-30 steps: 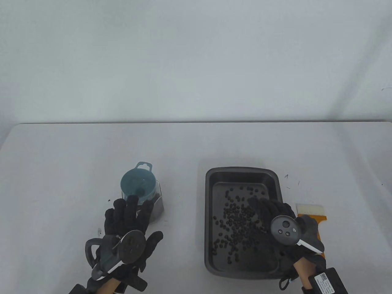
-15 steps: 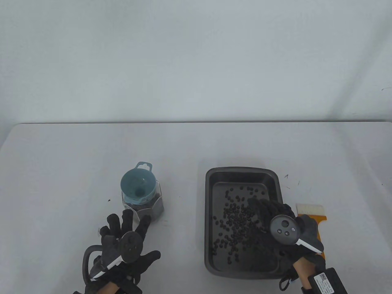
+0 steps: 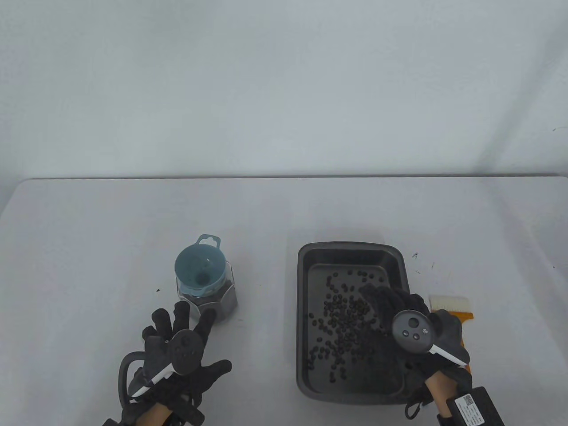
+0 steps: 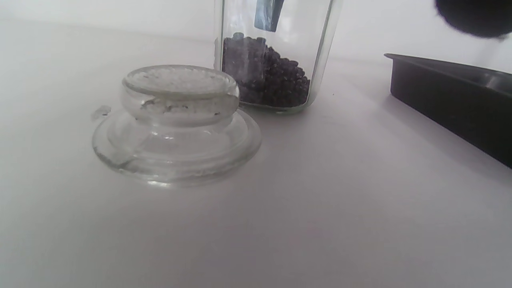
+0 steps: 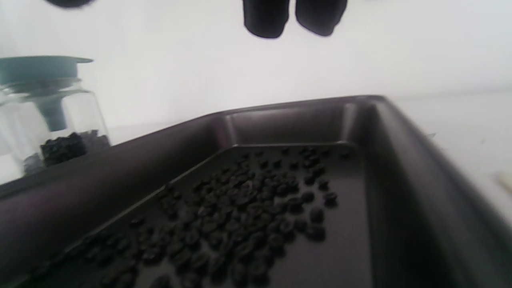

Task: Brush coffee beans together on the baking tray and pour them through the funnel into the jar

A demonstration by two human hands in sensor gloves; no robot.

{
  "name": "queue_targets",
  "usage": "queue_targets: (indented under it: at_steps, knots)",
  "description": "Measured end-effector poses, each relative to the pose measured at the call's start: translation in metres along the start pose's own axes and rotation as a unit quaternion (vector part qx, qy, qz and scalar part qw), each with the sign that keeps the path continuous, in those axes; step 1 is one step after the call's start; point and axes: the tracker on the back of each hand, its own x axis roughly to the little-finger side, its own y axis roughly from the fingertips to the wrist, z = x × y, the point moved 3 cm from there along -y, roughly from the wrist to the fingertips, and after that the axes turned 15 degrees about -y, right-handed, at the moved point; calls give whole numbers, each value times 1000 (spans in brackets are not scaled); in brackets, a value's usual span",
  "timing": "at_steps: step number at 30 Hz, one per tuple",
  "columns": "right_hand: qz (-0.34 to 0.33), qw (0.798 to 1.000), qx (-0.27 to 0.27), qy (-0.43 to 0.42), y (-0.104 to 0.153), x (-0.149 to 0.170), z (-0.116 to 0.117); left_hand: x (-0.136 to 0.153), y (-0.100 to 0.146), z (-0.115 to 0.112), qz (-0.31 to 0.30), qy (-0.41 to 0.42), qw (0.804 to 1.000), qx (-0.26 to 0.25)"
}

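Note:
A glass jar (image 3: 225, 296) with a teal funnel (image 3: 199, 268) in its mouth stands left of centre; dark beans lie at its bottom (image 4: 266, 76). My left hand (image 3: 179, 330) hovers just in front of it, fingers spread and holding nothing. The jar's glass lid (image 4: 176, 124) lies on the table below those fingers. Right of the jar sits the dark baking tray (image 3: 350, 245) with coffee beans (image 3: 344, 319) scattered over its floor (image 5: 240, 208). My right hand (image 3: 384, 306) hangs over the tray's right side with straight fingers (image 5: 266, 18), empty.
A brush (image 3: 449, 303) with pale bristles and an orange handle lies on the table right of the tray, its handle partly hidden under my right hand. The tray's near wall (image 4: 452, 100) rises to the right of the lid.
My left hand has drawn back from the funnel's rim toward the table's near edge. The right hand has hardly shifted.

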Motion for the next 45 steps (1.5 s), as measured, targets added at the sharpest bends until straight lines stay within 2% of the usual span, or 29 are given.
queue_targets:
  at_steps: [4,7,13,16,19,21,27,29,37,43,45]
  knots:
    - [49,998,31,22,3,20,-23,1,2,2,9,-4,1000,-13]
    - [123,991,38,29,14,51,-37,2,2,2,11,3,1000,-16]
    - [285,955,50,68,50,121,-46,2,1,3,12,6,1000,-13]
    - [362,929,7,78,62,149,-39,1,1,2,10,3,1000,-11]
    - [390,915,-16,97,66,163,-29,2,1,2,10,2,1000,-10]
    - [414,903,-59,97,66,171,-17,2,2,2,13,4,1000,-10]
    - [422,894,-100,111,57,179,6,2,2,2,13,5,1000,-8]
    - [436,893,-77,79,57,185,17,2,2,2,12,7,1000,-11]
    - [458,888,-34,14,58,205,7,0,1,0,14,1,1000,-2]
    - [461,887,-30,2,56,208,8,0,0,0,13,-1,1000,4]
    - [448,893,-22,21,53,207,11,0,0,0,11,-1,1000,6]
